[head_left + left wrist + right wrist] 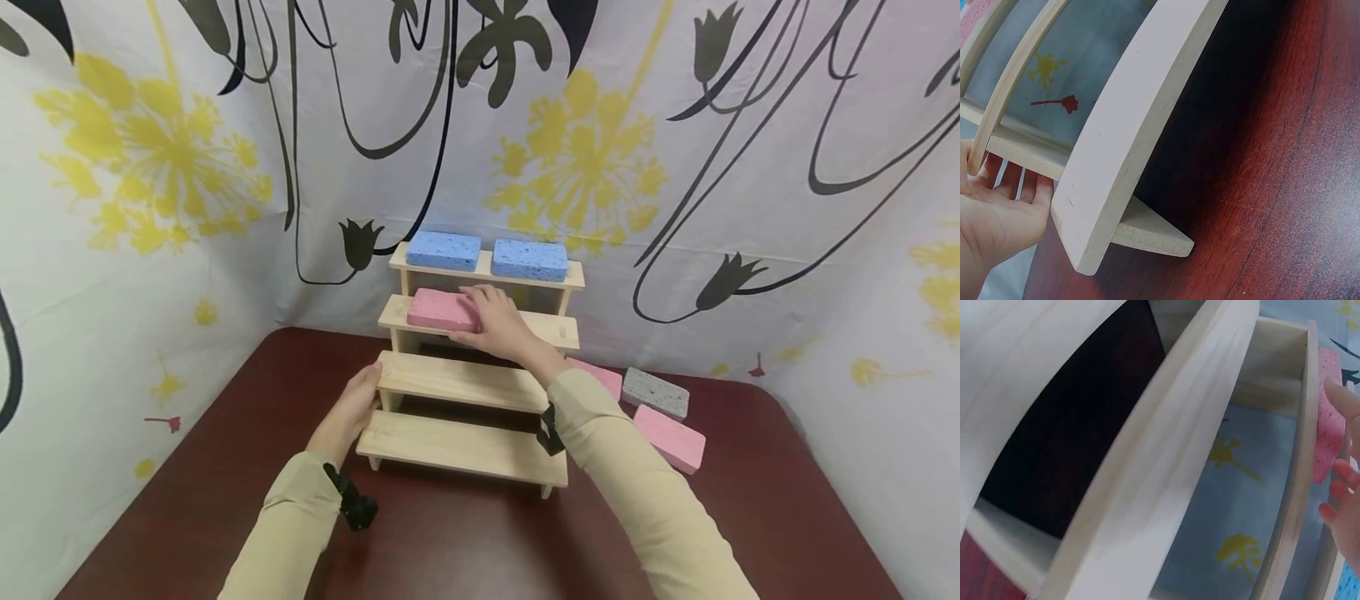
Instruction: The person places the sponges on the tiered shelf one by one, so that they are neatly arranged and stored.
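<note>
Head view, left hand [356,402] gripping rack edge [386,373], right hand [498,325] holding pink sponge [437,309], shelf [553,330] room rightward

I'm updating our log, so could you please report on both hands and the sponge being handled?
Left hand holding left side of wooden stand. Right hand gripping pink sponge on second shelf from top. Nothing visibly in the way.
</note>
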`<state>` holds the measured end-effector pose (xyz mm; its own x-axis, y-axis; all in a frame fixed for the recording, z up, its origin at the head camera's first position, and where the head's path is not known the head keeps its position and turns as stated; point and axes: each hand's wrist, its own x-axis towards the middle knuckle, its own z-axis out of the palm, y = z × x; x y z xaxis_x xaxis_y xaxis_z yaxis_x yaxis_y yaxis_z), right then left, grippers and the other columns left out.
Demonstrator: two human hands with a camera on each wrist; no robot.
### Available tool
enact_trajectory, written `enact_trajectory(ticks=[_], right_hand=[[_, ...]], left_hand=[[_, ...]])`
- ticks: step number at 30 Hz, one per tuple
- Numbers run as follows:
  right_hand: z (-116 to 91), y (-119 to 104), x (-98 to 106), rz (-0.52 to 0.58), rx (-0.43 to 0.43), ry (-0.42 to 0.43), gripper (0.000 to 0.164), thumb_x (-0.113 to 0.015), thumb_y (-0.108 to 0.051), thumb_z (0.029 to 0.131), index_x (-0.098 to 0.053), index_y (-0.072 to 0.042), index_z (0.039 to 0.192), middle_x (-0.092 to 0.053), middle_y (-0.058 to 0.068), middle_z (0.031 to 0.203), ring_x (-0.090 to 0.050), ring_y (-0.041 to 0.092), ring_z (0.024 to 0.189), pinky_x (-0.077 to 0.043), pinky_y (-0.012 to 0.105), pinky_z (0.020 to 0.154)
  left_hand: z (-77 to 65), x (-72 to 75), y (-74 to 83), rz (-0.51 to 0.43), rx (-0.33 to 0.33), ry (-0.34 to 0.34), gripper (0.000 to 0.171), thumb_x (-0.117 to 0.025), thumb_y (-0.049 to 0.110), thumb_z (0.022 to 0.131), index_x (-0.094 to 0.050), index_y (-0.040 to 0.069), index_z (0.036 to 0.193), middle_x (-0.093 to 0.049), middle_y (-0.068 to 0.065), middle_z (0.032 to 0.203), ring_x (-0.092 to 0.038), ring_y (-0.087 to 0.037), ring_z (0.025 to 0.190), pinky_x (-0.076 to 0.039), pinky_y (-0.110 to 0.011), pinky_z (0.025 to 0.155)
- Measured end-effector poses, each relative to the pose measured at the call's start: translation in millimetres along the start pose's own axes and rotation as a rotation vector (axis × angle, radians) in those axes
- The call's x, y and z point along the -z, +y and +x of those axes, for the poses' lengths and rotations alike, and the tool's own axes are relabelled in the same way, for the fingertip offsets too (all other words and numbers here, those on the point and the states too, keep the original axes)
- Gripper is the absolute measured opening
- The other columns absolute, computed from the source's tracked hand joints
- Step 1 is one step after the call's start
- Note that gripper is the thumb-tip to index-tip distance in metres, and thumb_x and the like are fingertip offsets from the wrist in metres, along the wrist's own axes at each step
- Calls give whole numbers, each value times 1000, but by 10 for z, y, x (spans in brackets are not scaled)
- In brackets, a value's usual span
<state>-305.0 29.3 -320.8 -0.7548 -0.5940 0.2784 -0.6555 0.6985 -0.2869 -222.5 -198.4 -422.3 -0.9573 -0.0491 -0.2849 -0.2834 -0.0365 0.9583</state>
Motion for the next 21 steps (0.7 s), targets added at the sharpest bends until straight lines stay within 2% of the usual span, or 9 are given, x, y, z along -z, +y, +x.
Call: enact_trajectory(ticks=[6, 14, 21], right_hand=[[-173, 129, 10, 45, -18, 96, 68, -70, -41, 78, -45, -6, 130, -48, 15, 125, -43, 32, 119, -36, 44, 105], [-399, 330, 100, 83, -27, 137, 63, -69, -37, 80, -47, -4, 129, -48, 15, 124, -46, 30, 116, -40, 45, 101], [-586, 469, 162, 91, -73, 150, 60, -68, -37, 81, -48, -6, 128, -50, 14, 122, -47, 28, 114, -42, 44, 98]], left_hand=[[1, 0, -8, -10, 6, 6, 64, -27, 39, 100, -4, 3, 147, -8, -21, 152, -8, -32, 142, -13, -45, 118], [-26, 24, 8, 1, -14, -26, 66, -26, 41, 99, 0, 5, 147, -1, -18, 153, -3, -29, 142, -9, -43, 118], [-32, -15, 4, -29, -8, -30, 67, -28, 41, 99, 3, 5, 147, 2, -18, 153, -2, -29, 142, -8, -42, 119]])
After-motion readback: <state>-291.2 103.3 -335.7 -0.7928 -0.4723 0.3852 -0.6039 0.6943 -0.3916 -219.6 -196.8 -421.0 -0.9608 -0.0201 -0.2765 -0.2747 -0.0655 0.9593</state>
